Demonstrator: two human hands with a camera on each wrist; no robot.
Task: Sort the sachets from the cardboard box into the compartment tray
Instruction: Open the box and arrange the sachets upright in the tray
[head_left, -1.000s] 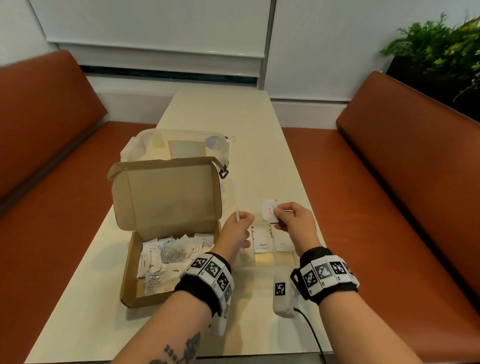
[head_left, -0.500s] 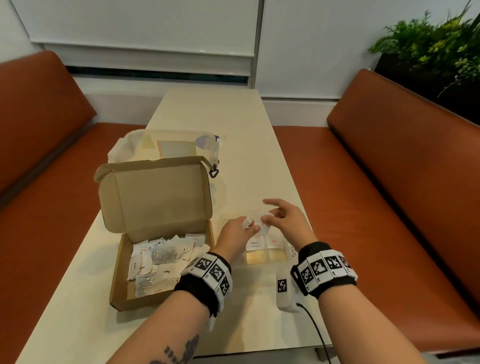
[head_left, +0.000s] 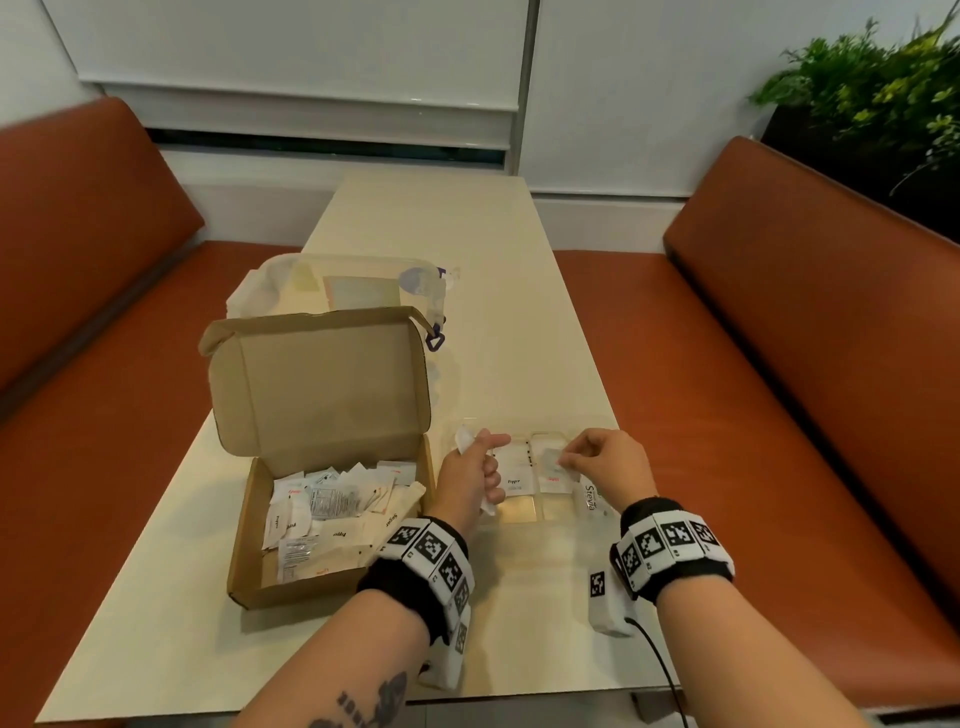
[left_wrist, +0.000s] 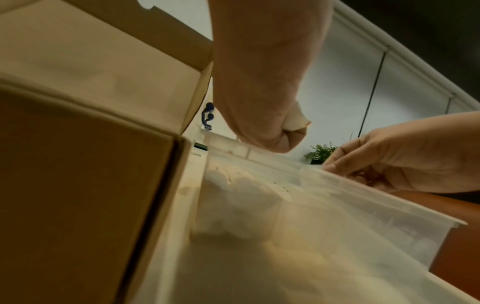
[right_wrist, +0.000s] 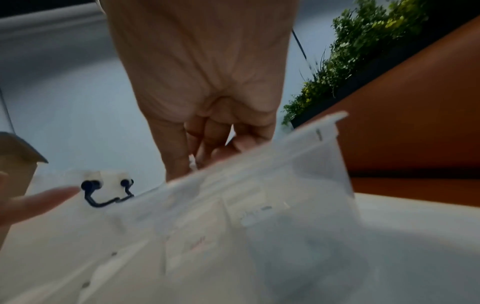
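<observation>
Pinching small white sachets, left hand and right hand hover over clear tray.

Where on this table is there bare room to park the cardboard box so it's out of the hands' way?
The far end of the table, beyond the clear bag, is bare. So is the near left corner in front of the cardboard box. The right side is crowded: the compartment tray, both hands and a tagged white device fill it. The strip past the tray is narrow.
</observation>
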